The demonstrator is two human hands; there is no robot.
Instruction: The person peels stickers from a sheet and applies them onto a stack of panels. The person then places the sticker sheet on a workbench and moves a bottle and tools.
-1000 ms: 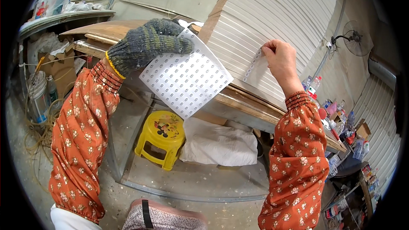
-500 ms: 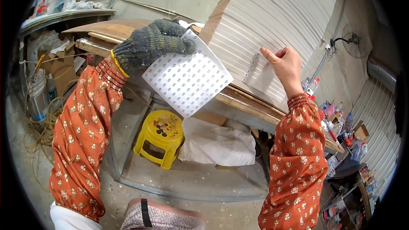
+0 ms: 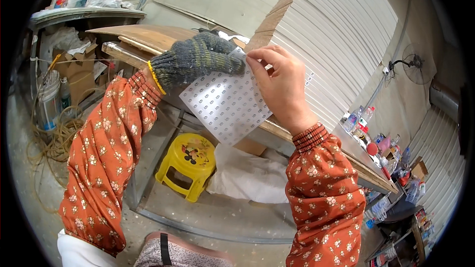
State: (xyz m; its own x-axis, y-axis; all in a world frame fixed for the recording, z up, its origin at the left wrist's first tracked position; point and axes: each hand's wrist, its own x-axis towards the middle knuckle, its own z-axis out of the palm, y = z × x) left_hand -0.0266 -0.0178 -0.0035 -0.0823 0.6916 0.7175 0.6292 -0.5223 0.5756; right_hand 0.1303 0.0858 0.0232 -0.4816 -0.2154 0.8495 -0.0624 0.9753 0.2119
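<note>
My left hand (image 3: 200, 60), in a dark grey-green knit glove with a yellow cuff edge, is closed on the upper corner of a sticker sheet (image 3: 225, 106). The sheet is white, covered in rows of small dark printed marks, and hangs tilted in front of the bench. My bare right hand (image 3: 279, 81) pinches at the sheet's upper right edge, close to the gloved fingers. Whether a single sticker is between its fingertips is too small to tell. Just right of this hand, a few small marked stickers (image 3: 309, 79) show on the stacked white ribbed panels (image 3: 341, 24).
Under the wooden-edged bench (image 3: 366, 168) stand a yellow stool (image 3: 187, 160) and a white sack (image 3: 247, 175). Coiled hose (image 3: 54, 141) and a bucket (image 3: 49, 101) are at the left. Bottles (image 3: 363, 116) crowd the bench's right end, below a wall fan (image 3: 415, 64).
My right hand has moved left from over the white panels to the upper edge of the sticker sheet. My left hand keeps its hold; the whole view has shifted slightly.
</note>
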